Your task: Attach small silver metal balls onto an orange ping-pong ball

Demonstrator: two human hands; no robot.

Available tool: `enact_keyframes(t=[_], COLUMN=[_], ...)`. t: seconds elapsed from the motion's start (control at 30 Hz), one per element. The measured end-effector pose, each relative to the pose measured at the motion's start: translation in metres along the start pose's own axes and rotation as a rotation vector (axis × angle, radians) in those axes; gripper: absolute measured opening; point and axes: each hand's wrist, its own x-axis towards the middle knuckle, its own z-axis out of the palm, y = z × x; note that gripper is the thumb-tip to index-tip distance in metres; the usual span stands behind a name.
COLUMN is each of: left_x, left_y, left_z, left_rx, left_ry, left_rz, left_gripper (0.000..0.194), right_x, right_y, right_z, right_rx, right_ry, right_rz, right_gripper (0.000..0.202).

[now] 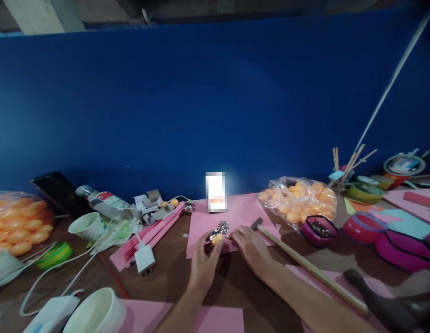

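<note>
Near the middle of the table, my left hand (205, 260) has its fingers wrapped round a small ball (217, 238), which looks partly orange and partly covered in shiny silver pieces. Just beyond it, a small pile of silver studs (223, 226) lies on a pink sheet (240, 212). My right hand (248, 245) rests palm down at the right of the pile, fingers bent and close together near the sheet; its fingertips are too small to show what they hold, if anything. A hammer (298, 259) lies right of that hand, its head at the sheet's edge.
A bag of orange balls (298, 199) and a purple bowl of small pieces (319, 230) stand at the right. On the left are a white charger (144, 258), a paper cup (86, 226), a bottle (106, 202) and another bag of balls (19, 226). A lit screen (216, 192) stands behind the pile.
</note>
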Motion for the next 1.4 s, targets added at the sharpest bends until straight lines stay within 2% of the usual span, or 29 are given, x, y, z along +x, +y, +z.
enact_keyframes(t=[0.13,0.23,0.43,0.6,0.8,1.03,1.4], left_x=[0.001,0.002,0.002,0.001,0.001,0.000,-0.002], left_y=[-0.002,-0.006,-0.009,-0.005,-0.003,-0.008,-0.010], left_z=[0.000,-0.001,0.000,0.002,0.002,0.004,0.004], left_rx=[-0.024,-0.009,0.010,-0.040,-0.033,-0.115,-0.097], left_ry=[-0.016,-0.018,-0.026,-0.047,-0.057,-0.104,-0.099], left_rz=[-0.016,-0.013,0.001,-0.061,-0.032,-0.031,-0.008], left_gripper=[0.042,0.044,0.047,0.048,0.045,0.045,0.048], right_x=[0.000,0.002,0.005,0.006,0.006,0.005,0.003], right_y=[0.001,-0.001,-0.005,-0.005,-0.010,-0.020,-0.014], right_z=[0.002,0.001,0.000,0.002,-0.002,-0.008,-0.002], right_rx=[0.322,0.583,0.931,1.149,1.296,1.476,1.437], right_ry=[0.047,0.083,0.049,-0.011,-0.048,-0.154,-0.177], right_rz=[-0.004,0.064,0.204,0.339,0.403,0.433,0.434], right_gripper=[0.021,0.019,0.013,0.018,0.018,0.024,0.022])
